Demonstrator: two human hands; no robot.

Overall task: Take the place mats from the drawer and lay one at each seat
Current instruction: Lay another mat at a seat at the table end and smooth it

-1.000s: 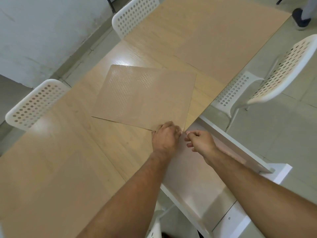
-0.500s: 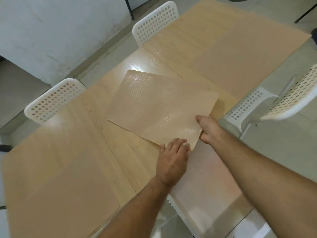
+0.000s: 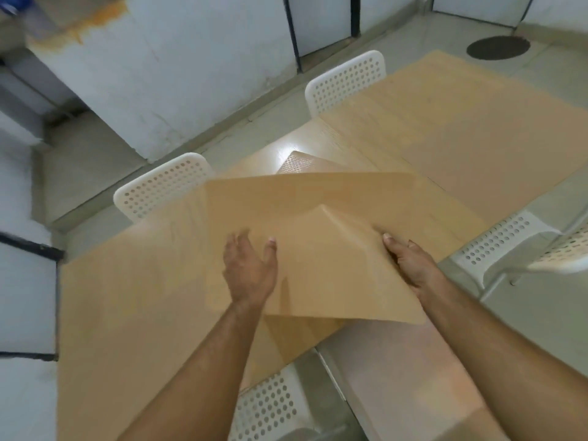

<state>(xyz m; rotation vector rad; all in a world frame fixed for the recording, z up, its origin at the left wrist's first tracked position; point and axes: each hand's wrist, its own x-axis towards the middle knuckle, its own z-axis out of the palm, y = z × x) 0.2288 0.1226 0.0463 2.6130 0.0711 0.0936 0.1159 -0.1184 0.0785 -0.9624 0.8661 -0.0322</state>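
Holding the thin tan rectangular place mat point(image 3: 318, 249) raised and buckled over the pale wooden table point(image 3: 191, 224), our right hand point(image 3: 410, 265) pinches its 3 o'clock edge. Our left hand point(image 3: 249, 272) spreads open at 8 o'clock, gripping nothing. The tabletop lies open toward 9 o'clock, and a white perforated plastic chair point(image 3: 162, 192) borders it at 11.

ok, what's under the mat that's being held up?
Beyond the far edge of the raised mat, one dotted corner of a second mat shows, lying on the table. Its rest is covered, and so are the fingers of the right hand, tucked beneath.
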